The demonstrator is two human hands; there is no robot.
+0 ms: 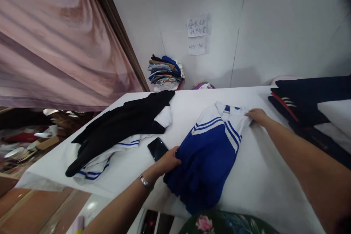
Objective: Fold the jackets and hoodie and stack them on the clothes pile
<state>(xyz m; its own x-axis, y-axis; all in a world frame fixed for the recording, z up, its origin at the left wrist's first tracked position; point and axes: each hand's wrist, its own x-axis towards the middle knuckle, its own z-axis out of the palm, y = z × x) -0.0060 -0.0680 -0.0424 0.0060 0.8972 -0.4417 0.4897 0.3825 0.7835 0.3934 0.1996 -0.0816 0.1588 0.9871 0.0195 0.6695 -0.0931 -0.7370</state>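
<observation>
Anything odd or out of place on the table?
Possibly the dark phone: it lies between the black garment and the blue-and-white top, an odd item among clothes. No spill or damage stands out.

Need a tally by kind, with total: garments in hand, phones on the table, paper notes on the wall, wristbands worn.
Blue-and-white garment, held by left hand and right hand: 1
Phone: 1
Paper notes: 2
Silver wristband: 1
Total: 5
</observation>
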